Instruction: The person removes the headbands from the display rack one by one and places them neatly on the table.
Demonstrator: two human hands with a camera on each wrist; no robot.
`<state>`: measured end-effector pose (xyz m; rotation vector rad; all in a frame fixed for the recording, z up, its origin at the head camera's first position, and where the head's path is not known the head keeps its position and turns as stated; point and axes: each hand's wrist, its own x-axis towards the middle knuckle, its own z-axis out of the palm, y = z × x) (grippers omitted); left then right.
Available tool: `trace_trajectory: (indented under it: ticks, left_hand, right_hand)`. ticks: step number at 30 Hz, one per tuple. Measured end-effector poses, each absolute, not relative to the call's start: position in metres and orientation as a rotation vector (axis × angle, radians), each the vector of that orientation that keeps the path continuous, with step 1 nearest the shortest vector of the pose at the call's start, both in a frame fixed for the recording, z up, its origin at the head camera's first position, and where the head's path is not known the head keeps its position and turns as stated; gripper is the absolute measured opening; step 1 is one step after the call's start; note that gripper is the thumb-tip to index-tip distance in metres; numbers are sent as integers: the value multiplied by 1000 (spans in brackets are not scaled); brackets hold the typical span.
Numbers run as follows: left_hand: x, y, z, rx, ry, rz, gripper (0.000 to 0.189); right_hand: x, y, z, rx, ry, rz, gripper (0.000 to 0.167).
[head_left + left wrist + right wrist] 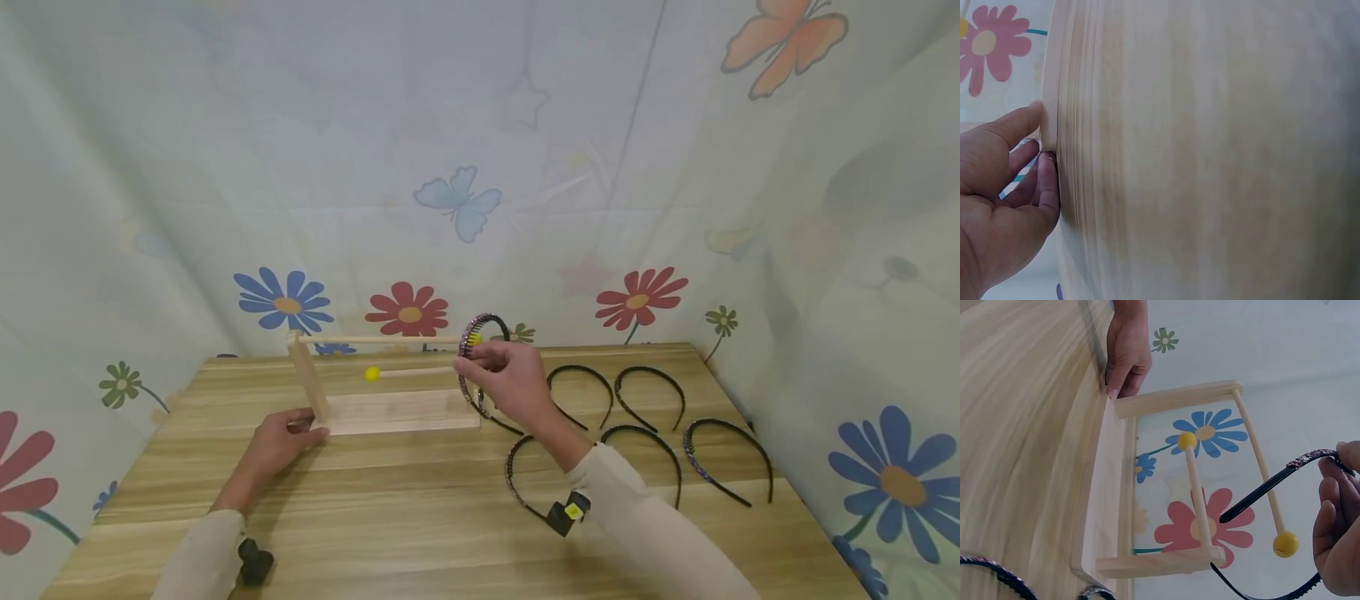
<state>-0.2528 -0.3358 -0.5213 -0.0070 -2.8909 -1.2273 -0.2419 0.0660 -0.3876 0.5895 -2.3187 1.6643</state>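
My left hand (279, 447) holds the left end of a wooden stand (405, 412), thumb and fingertips at the base's edge in the left wrist view. The stand has a flat base, two posts and two rods tipped with yellow balls. My right hand (516, 382) pinches a black headband (1260, 495) with a sparkly pinkish top. The headband is upright at the upper rod's right end, and that rod's yellow ball (1285, 544) shows between its two legs. The lower rod's yellow ball (372, 374) points left. My right hand hides part of the right post.
Several more headbands lie on the wooden table (390, 517) to the right, including one with a bluish decorated side (693, 454) near the right edge. My right forearm passes over some of them. A flower-printed cloth (337, 208) hangs behind the table.
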Motion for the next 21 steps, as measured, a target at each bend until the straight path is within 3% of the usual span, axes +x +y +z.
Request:
trace_trajectory:
  ticks: [21]
  left_hand:
    - [-252,-337,-521,-21,-2879,-1232,62]
  right_hand:
    - [-208,46,-428,592,-2414,1761,27]
